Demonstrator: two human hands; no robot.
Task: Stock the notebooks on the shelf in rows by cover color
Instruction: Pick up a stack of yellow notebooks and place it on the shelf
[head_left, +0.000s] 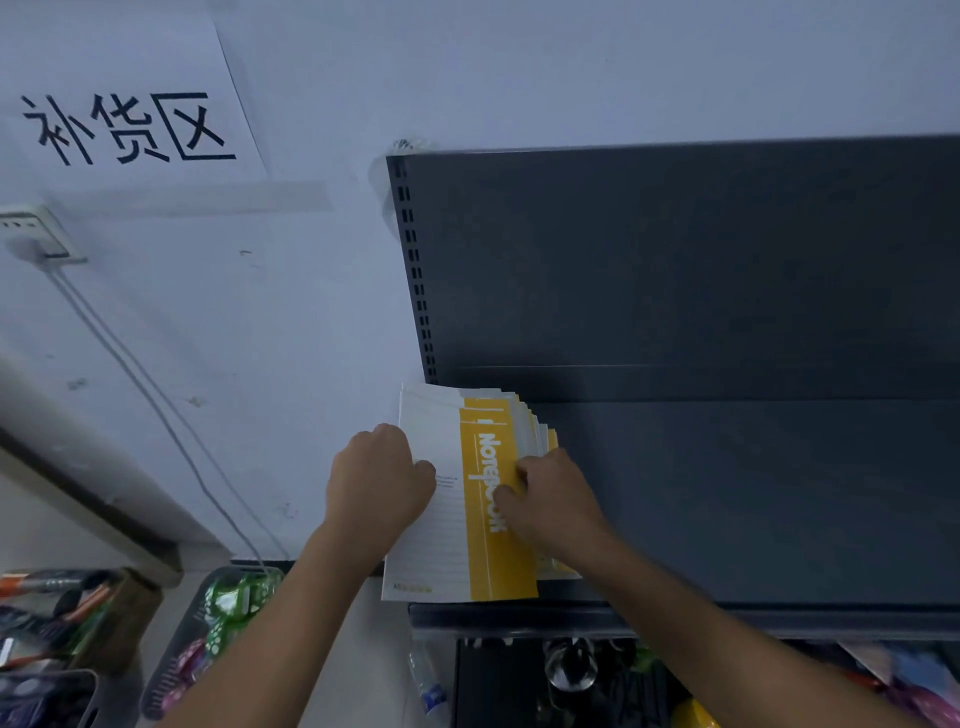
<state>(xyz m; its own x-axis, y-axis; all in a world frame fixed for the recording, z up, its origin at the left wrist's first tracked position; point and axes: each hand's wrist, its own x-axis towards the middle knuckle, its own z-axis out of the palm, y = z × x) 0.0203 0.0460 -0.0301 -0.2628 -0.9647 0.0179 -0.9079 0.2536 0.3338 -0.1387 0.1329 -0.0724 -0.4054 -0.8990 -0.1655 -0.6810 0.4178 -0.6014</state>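
A stack of notebooks (483, 426) with white-and-yellow covers lies at the left end of the dark grey shelf (753, 493), its left edge hanging past the shelf's side. The top cover shows a yellow band with the word "Notebook". My left hand (376, 483) grips the stack's left side with curled fingers. My right hand (550, 499) pinches the right edges of the notebooks, thumb on the yellow band. The lower notebooks are fanned out slightly to the right, and their covers are mostly hidden.
The shelf's back panel (675, 260) rises behind the stack. A paper sign (124, 104) and a wall socket (36, 234) with a cable are on the wall at left. Baskets of goods (218, 623) stand below left. More items sit on the lower shelf (571, 670).
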